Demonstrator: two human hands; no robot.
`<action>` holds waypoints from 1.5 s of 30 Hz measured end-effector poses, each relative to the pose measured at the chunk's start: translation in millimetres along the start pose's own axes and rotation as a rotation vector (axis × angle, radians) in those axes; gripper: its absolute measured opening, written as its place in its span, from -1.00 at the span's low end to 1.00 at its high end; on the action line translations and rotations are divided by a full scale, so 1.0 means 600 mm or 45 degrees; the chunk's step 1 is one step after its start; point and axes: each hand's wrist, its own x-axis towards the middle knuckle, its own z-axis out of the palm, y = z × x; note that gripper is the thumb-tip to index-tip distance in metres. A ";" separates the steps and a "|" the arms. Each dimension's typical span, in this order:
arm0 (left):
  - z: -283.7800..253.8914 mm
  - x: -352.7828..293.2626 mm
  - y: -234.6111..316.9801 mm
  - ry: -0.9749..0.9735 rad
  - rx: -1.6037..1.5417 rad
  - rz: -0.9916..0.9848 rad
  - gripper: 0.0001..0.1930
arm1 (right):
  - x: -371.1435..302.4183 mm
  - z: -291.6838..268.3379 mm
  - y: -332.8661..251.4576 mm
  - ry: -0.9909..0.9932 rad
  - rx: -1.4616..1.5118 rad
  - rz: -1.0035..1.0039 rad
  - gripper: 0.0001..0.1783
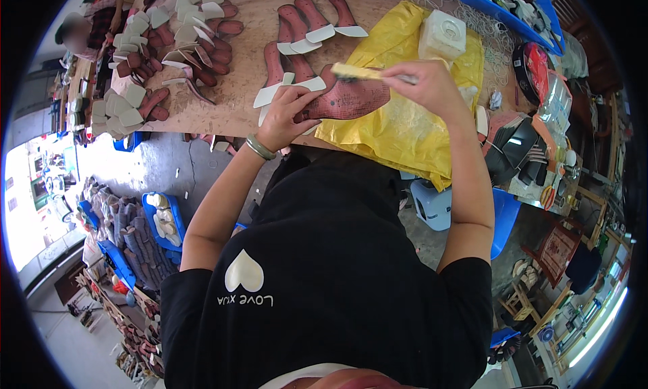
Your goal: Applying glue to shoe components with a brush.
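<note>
My left hand (286, 116) grips the left end of a reddish-brown shoe insole (354, 100), raised at the table's front edge. In my right hand (429, 86) is a brush (364, 72) with a pale yellow handle. Its bristle end lies at the insole's upper edge; whether it touches cannot be made out. Just beyond my left hand, insoles with white end pieces (273, 65) lie on the table, and more such insoles (312, 17) lie farther back. Under and right of the held insole spreads a yellow plastic sheet (398, 142), bearing a white square tub (442, 36).
Piles of insoles with white pieces (196, 41) cover the table's left part. Tangled white string (489, 34) and a blue crate (550, 28) are at the far right. A blue-grey stool (432, 206) stands below the table. Another person (84, 34) is at the far left.
</note>
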 end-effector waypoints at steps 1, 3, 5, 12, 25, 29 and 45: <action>-0.002 -0.004 -0.003 0.019 -0.003 -0.027 -0.41 | -0.005 -0.007 0.016 -0.008 -0.003 -0.008 -0.79; -0.002 -0.015 -0.008 0.051 -0.006 -0.066 -0.41 | -0.025 -0.021 0.056 0.132 -0.066 0.120 -0.78; -0.004 -0.025 -0.014 0.057 0.040 -0.071 -0.41 | -0.051 -0.014 0.080 0.173 -0.008 0.172 -0.77; -0.017 -0.036 -0.026 0.309 0.095 -0.188 -0.40 | -0.131 0.042 0.070 0.247 0.578 0.293 -0.79; -0.092 -0.092 -0.098 0.460 0.114 -0.233 -0.39 | 0.093 0.097 -0.040 0.396 0.061 -0.008 -0.79; -0.130 -0.133 -0.144 0.569 0.134 -0.329 -0.39 | 0.053 0.161 -0.074 0.293 0.259 0.052 -0.78; -0.236 -0.235 -0.234 0.618 0.069 -0.405 -0.39 | 0.156 0.306 -0.210 0.281 0.308 -0.040 -0.84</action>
